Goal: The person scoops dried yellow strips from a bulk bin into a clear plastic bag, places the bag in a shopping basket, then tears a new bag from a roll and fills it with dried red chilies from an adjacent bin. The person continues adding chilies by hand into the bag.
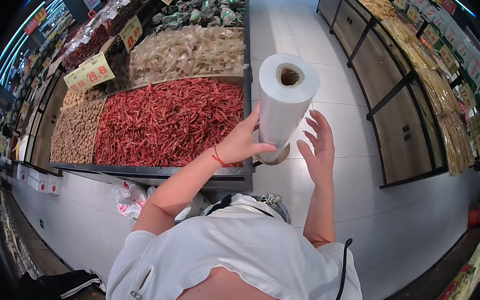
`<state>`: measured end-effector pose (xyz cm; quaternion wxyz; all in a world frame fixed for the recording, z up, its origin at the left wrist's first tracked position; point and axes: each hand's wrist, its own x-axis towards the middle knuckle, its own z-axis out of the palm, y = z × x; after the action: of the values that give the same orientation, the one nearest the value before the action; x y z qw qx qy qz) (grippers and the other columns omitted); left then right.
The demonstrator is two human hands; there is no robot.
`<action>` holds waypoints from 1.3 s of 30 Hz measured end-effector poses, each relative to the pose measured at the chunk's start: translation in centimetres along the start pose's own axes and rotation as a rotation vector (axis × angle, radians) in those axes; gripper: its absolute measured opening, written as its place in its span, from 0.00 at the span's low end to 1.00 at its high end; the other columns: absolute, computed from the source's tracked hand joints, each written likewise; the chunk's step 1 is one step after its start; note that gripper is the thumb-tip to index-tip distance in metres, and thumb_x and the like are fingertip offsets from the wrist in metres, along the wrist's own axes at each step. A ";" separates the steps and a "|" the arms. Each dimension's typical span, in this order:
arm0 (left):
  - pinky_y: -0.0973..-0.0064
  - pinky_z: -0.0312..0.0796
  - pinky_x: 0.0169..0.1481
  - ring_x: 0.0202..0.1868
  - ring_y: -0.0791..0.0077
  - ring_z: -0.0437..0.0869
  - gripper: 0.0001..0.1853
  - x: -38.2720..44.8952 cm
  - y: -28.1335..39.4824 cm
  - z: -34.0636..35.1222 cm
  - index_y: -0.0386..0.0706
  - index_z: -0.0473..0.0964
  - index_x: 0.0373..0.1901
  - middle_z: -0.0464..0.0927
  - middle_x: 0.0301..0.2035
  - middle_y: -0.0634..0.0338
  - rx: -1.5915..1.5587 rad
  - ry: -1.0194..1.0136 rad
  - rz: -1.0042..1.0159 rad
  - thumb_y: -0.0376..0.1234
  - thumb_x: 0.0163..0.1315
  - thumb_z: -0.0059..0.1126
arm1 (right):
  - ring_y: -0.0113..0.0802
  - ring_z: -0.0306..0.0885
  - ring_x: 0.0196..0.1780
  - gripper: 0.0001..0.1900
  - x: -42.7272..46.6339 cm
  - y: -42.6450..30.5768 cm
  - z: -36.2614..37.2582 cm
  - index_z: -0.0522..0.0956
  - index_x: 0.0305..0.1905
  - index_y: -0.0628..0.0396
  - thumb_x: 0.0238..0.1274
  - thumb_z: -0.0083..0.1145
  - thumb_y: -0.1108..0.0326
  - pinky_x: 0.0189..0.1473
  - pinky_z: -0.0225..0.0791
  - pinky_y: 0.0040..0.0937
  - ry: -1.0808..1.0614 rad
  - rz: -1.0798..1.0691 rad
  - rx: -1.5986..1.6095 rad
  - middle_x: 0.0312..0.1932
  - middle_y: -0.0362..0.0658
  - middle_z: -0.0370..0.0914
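A thick roll of clear plastic film or bags (283, 107) stands upright before me, its cardboard core facing up. Under its lower end a round wooden base (279, 156) shows in part. My left hand (245, 137) is against the left side of the roll, thumb across its lower front, its other fingers partly hidden behind it. To the right of the roll, my right hand (318, 150) is raised with fingers apart and slightly curled, holding nothing; a gap separates it from the roll.
Dried red chillies (170, 123) fill a bin at left, with dried goods behind and a dark bin edge (204, 177) near my left arm. A wood-panelled display stand (399, 116) lines the right. Plastic bags (130, 198) lie low at left.
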<state>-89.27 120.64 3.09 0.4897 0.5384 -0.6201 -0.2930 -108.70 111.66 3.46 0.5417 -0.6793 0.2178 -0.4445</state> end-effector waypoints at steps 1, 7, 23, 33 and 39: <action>0.65 0.63 0.66 0.63 0.61 0.68 0.51 0.2 -0.1 -0.7 0.37 0.44 0.70 0.61 0.63 0.47 -0.037 -0.051 -0.028 0.31 0.49 0.70 | 0.40 0.61 0.67 0.41 0.6 0.0 0.3 0.58 0.68 0.56 0.48 0.67 0.66 0.65 0.58 0.38 -0.022 -0.024 -0.016 0.65 0.45 0.61; 0.66 0.66 0.62 0.58 0.64 0.72 0.45 -1.2 -0.3 -0.8 0.39 0.54 0.67 0.68 0.58 0.52 -0.022 0.091 -0.019 0.31 0.48 0.70 | 0.39 0.60 0.66 0.43 1.6 2.5 2.7 0.56 0.67 0.60 0.47 0.68 0.62 0.68 0.52 0.41 -0.192 -0.011 0.059 0.63 0.46 0.62; 0.84 0.67 0.43 0.38 0.88 0.70 0.09 -3.8 1.3 -0.9 0.40 0.68 0.37 0.69 0.33 0.70 -0.602 0.417 -0.053 0.28 0.60 0.59 | 0.39 0.50 0.71 0.50 2.0 3.9 1.4 0.53 0.68 0.62 0.45 0.72 0.53 0.70 0.44 0.39 -0.199 -0.011 0.126 0.67 0.48 0.54; 0.82 0.68 0.38 0.33 0.86 0.73 0.10 -8.8 4.4 2.3 0.39 0.75 0.43 0.77 0.31 0.66 -0.422 0.292 0.031 0.32 0.62 0.58 | 0.57 0.62 0.65 0.40 8.1 -6.6 1.9 0.66 0.62 0.60 0.61 0.40 0.32 0.65 0.58 0.53 -0.147 -0.678 -0.102 0.61 0.59 0.64; 0.73 0.66 0.27 0.23 0.66 0.75 0.06 -11.1 4.2 1.8 0.40 0.77 0.36 0.73 0.23 0.56 0.010 0.430 0.159 0.31 0.59 0.58 | 0.57 0.70 0.58 0.31 9.4 -10.7 4.3 0.80 0.39 0.63 0.64 0.42 0.40 0.59 0.64 0.50 -0.379 -0.875 -0.568 0.47 0.55 0.78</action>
<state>-93.18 131.98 2.96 0.6293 0.5404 -0.5434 -0.1289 -102.27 110.08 16.79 0.1319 -0.8939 -0.0743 -0.4220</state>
